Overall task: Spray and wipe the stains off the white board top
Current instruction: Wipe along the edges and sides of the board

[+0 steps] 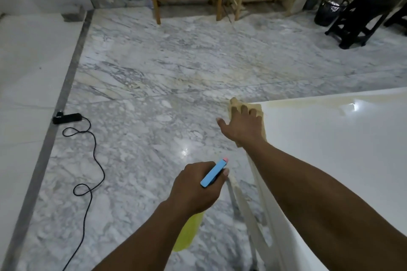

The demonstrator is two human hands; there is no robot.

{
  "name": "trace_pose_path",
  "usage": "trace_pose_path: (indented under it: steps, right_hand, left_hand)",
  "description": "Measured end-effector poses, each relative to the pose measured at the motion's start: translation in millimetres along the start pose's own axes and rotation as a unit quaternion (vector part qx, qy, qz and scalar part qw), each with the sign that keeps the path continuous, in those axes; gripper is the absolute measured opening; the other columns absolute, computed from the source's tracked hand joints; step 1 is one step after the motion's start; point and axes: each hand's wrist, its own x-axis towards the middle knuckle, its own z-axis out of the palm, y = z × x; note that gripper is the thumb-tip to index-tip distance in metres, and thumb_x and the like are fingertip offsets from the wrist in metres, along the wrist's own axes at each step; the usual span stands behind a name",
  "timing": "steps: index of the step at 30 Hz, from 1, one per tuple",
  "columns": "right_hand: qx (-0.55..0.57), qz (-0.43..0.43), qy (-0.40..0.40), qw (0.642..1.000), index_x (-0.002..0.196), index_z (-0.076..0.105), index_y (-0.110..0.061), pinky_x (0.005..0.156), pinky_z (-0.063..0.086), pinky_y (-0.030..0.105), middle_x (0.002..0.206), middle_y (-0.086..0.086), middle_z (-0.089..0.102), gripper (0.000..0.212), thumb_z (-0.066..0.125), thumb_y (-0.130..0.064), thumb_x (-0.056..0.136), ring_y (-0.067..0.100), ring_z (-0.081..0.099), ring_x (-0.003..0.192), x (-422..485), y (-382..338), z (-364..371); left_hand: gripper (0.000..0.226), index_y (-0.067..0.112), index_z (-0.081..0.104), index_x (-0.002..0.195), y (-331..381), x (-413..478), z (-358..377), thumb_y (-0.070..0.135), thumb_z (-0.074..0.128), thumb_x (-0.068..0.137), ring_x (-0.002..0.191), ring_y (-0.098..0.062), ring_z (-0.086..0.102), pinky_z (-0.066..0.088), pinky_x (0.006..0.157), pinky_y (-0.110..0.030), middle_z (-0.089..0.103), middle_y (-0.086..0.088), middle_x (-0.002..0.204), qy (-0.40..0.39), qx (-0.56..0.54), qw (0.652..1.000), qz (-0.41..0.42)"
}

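White board top (pixel 330 149) was recorded at lower right, above the marble floor (pixel 143 72). A yellowish stain (pixel 308 102) was noted along its far edge. The right hand (pixel 242 125) was laid on the board's far left corner, fingers spread and pressed flat on a tan cloth (pixel 255 109). The left hand (pixel 196 185) was held just off the board's left edge, over the floor, and was closed around the neck of a spray bottle (pixel 187 235) with a blue head and a yellow-green body. The hands were apart. A black power strip (pixel 67 117) with a looped cable was seen on the floor, well left.
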Motion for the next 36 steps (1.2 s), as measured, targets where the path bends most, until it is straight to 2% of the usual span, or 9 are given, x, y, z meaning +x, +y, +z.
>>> trace_pose_path:
  steps: [2,5,8,11,20,23,25,29,36]
  right_hand:
    - [-0.054,-0.039,0.047,0.997,0.146,0.036,-0.029,0.101,0.031,0.052,0.151,0.012,0.036,0.067,0.031,-0.066,0.091,0.04,0.033,0.131,0.9,16.1,8.2]
    - [-0.083,-0.067,0.045,0.993,0.151,0.02,-0.039,0.112,0.015,0.063,0.164,0.005,0.014,0.061,0.037,-0.053,0.093,0.04,0.006,0.149,8.9,32.6,25.6]
    - [-0.096,-0.056,0.027,0.993,0.153,0.014,-0.035,0.115,0.006,0.067,0.167,0.005,-0.003,0.073,0.049,-0.033,0.089,0.037,-0.009,0.151,17.1,15.5,32.8]
    - [-0.114,-0.059,0.029,0.991,0.156,0.008,-0.03,0.118,-0.001,0.062,0.166,0.008,-0.012,0.076,0.048,-0.027,0.092,0.038,-0.013,0.151,16.8,13.6,35.5]
    - [-0.141,-0.094,0.041,0.985,0.154,0.022,-0.016,0.12,0.007,0.061,0.165,0.015,-0.009,0.064,0.046,-0.023,0.095,0.039,-0.006,0.151,-60.4,29.7,46.3]
    - [-0.102,-0.098,0.063,0.988,0.15,0.035,-0.016,0.12,0.013,0.06,0.166,0.015,0.008,0.06,0.048,-0.039,0.097,0.039,0.007,0.151,-99.3,41.5,57.6]
    - [-0.077,-0.095,0.079,0.989,0.147,0.042,-0.017,0.119,0.014,0.058,0.165,0.013,0.016,0.056,0.039,-0.046,0.099,0.037,0.012,0.151,-125.8,50.1,62.1]
    - [-0.092,-0.108,0.088,0.986,0.146,0.043,-0.016,0.119,0.014,0.059,0.164,0.015,0.017,0.055,0.038,-0.032,0.093,0.039,0.013,0.151,-183.9,67.6,72.7]
    - [-0.081,-0.095,0.096,0.988,0.152,0.034,-0.016,0.12,0.012,0.059,0.165,0.015,0.011,0.06,0.049,-0.021,0.093,0.039,0.006,0.152,-330.2,106.1,109.8]
  left_hand:
    - [0.048,0.024,0.052,0.065,-13.4,0.7,4.4,0.059,0.058,0.098,0.048,-0.011,0.043,0.037,0.052,-0.032,0.047,0.008,0.053,0.003,-0.007,1.0,-0.002]
    - [0.052,0.022,0.05,0.066,-25.9,-3.7,14.4,0.065,0.054,0.095,0.049,-0.012,0.042,0.036,0.052,-0.033,0.045,0.006,0.054,0.0,-0.018,1.0,-0.005]
    - [0.046,0.029,0.049,0.065,-33.2,-4.7,24.0,0.063,0.055,0.095,0.048,-0.011,0.042,0.036,0.052,-0.031,0.046,0.008,0.053,-0.003,-0.031,0.999,-0.012]
    - [0.042,0.034,0.05,0.064,-41.1,-6.9,32.3,0.063,0.055,0.094,0.047,-0.01,0.042,0.036,0.052,-0.03,0.048,0.01,0.053,-0.015,-0.027,0.999,-0.023]
    - [0.053,0.018,0.052,0.068,-29.6,-39.7,40.0,0.064,0.055,0.095,0.05,-0.014,0.045,0.039,0.053,-0.037,0.049,0.002,0.054,-0.023,0.004,0.999,-0.034]
    - [0.052,0.017,0.054,0.07,-22.7,-61.9,45.9,0.062,0.056,0.096,0.051,-0.018,0.05,0.043,0.053,-0.042,0.056,-0.007,0.06,-0.023,0.007,0.999,-0.04]
    - [0.052,0.017,0.054,0.069,-16.1,-80.1,53.3,0.061,0.057,0.096,0.051,-0.015,0.046,0.041,0.053,-0.04,0.053,-0.005,0.059,-0.026,0.007,0.999,-0.036]
    - [0.048,0.019,0.055,0.069,-6.7,-118.0,71.3,0.058,0.06,0.098,0.051,-0.011,0.043,0.038,0.054,-0.033,0.05,0.0,0.057,-0.033,0.0,0.999,-0.039]
    - [0.046,0.017,0.06,0.073,22.2,-214.0,98.9,0.055,0.061,0.099,0.054,-0.024,0.058,0.051,0.057,-0.043,0.054,0.002,0.057,-0.057,0.026,0.998,-0.027]
